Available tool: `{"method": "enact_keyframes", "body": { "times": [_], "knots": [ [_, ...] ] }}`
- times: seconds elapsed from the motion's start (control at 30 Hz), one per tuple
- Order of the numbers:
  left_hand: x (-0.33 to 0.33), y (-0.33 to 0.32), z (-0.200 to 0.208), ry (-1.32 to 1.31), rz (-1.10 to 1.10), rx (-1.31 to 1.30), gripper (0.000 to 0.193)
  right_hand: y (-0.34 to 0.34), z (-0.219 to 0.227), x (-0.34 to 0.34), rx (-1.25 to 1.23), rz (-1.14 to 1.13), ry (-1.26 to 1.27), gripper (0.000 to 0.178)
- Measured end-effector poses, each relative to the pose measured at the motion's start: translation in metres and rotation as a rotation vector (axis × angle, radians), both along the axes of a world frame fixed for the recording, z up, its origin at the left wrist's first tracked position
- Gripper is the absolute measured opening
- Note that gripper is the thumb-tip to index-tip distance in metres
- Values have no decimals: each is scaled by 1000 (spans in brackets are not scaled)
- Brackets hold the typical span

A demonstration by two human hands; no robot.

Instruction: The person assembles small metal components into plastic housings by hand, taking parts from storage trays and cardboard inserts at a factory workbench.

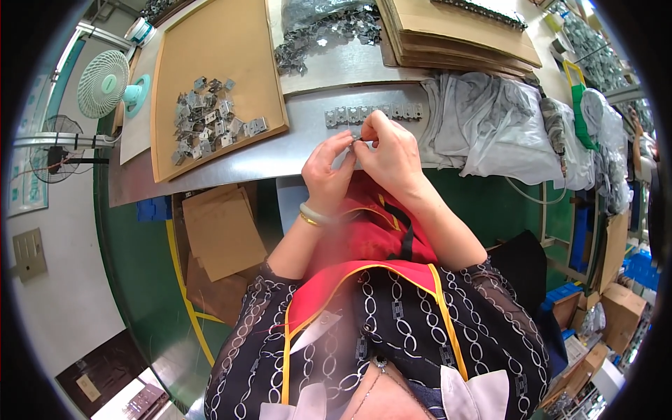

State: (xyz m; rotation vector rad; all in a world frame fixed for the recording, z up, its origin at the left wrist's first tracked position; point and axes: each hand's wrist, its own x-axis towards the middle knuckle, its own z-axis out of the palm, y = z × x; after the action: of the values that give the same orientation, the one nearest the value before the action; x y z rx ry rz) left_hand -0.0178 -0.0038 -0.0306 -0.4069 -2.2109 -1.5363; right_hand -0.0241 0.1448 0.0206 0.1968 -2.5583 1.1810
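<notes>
My left hand (327,168) and my right hand (390,154) meet at the front edge of the metal worktop (301,126). Between their pinched fingertips is a small metal part (356,139), mostly covered by the fingers, so its exact kind does not show. Just beyond the hands, a row of small metal brackets (374,113) stands side by side on the worktop. To the left, a shallow cardboard tray (224,52) holds a loose pile of similar metal brackets (204,119), a few of them lined up at its right edge.
Flat metal pieces (329,35) lie heaped at the back. Stacked cardboard sheets (462,38) stand back right. Grey-white cloths (483,126) cover the right side, with a power screwdriver (554,126) hanging over them. A small fan (105,84) stands at far left.
</notes>
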Motion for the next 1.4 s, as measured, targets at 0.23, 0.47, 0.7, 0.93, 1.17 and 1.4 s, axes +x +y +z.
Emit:
{"method": "enact_keyframes", "body": {
  "times": [0.23, 0.47, 0.7, 0.93, 1.17, 1.4],
  "knots": [
    [2, 4, 6, 56, 36, -44, 23, -1, -1, 3, 48, -3, 87, 21],
    [7, 4, 3, -32, -9, 54, 22, 13, -10, -6, -181, 80, -184, 25],
    [7, -6, 2, 2, -61, 79, 26, 15, -7, 0, -189, 78, -169, 33],
    [13, -7, 17, 161, -189, -40, 30, 40, -28, -4, -498, 360, -563, 33],
    [21, -10, 15, 208, -229, -47, 30, 38, -31, 13, -417, 373, -510, 32],
    [28, -15, 19, 276, -265, -75, 33, 34, -39, 30, -525, 336, -439, 31]
  ]
}}
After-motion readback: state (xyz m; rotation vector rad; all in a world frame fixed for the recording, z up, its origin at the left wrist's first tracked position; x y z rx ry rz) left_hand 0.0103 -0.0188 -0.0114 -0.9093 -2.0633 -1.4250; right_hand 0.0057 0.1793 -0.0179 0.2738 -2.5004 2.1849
